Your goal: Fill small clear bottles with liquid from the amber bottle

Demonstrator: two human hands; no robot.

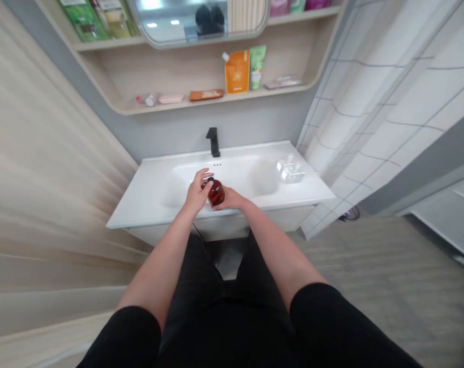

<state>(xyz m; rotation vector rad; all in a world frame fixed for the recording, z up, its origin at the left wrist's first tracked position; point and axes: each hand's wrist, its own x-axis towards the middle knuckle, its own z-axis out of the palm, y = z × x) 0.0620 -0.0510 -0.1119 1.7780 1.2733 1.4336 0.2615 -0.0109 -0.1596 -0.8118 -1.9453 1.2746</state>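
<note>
A small dark red bottle [216,192] with a black top stands over the front edge of the white washbasin [147,197]. My right hand [231,198] is wrapped round the bottle's body from the right. My left hand [197,191] rests on top of it, fingers curled over the black cap. A black tap [213,141] stands at the back of the basin, beyond both hands.
A clear soap dish [291,171] sits on the basin's right side. The wooden shelf [216,99] above holds an orange pouch [237,71], a green tube [257,66] and small flat items. A mirror hangs above it. White tiled wall at right, wood-panelled wall at left.
</note>
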